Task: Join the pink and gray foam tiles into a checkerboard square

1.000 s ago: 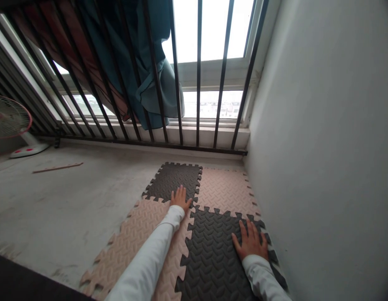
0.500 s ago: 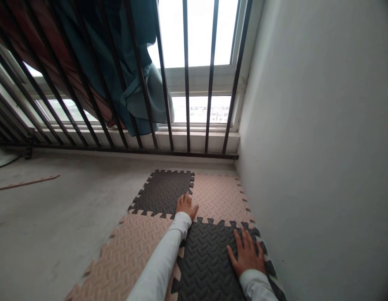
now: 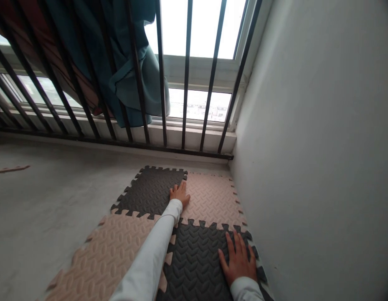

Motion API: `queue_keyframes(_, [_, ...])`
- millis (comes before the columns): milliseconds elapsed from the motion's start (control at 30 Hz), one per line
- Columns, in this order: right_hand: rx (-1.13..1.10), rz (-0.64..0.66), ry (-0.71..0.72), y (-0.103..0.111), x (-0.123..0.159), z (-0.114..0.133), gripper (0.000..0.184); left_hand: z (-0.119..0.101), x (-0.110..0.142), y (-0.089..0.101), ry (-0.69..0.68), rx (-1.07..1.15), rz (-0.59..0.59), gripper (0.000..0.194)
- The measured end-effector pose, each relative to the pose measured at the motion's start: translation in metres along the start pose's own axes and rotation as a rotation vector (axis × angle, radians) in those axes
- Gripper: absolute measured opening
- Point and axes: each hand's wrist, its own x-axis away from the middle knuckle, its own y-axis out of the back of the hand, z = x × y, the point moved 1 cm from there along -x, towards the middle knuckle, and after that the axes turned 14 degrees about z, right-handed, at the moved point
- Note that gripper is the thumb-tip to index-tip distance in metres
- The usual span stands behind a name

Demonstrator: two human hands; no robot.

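Note:
Four interlocking foam floor tiles with a leaf-like tread lie in a checker of dark grey and pale pink. My left hand [image 3: 179, 194] rests flat, palm down, at the seam where the far dark grey tile [image 3: 146, 194] meets the far pink tile [image 3: 212, 200] and the near pink tile [image 3: 109, 255]. My right hand [image 3: 237, 259] lies flat with spread fingers on the near dark grey tile [image 3: 194, 267]. Both hands hold nothing, and white sleeves cover both arms.
Black metal window bars [image 3: 187, 75] stand beyond the mats, with a teal curtain [image 3: 128, 71] hanging behind them. A white wall [image 3: 306, 146] runs along the right side. Bare concrete floor [image 3: 46, 200] spreads left, with a thin wooden strip [image 3: 8, 169] at the edge.
The view has swung right and the scene has slid left, taking the fan out of sight. Both hands stay flat on the mats, at about the same spots.

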Motion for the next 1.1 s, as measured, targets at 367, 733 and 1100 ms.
queue_keyframes(367, [0.025,-0.005,-0.006,0.003,0.003,0.0,0.057,-0.013,-0.016,-0.003,-0.096,-0.059,-0.109,0.059])
queue_keyframes(733, [0.073,-0.017,0.008,0.006,0.007,-0.003,0.058,-0.007,-0.046,0.008,-0.083,-0.032,-0.109,0.061])
queue_keyframes(1100, [0.087,-0.002,0.003,0.01,0.009,-0.002,0.056,-0.005,-0.067,0.02,-0.143,-0.048,-0.024,0.052])
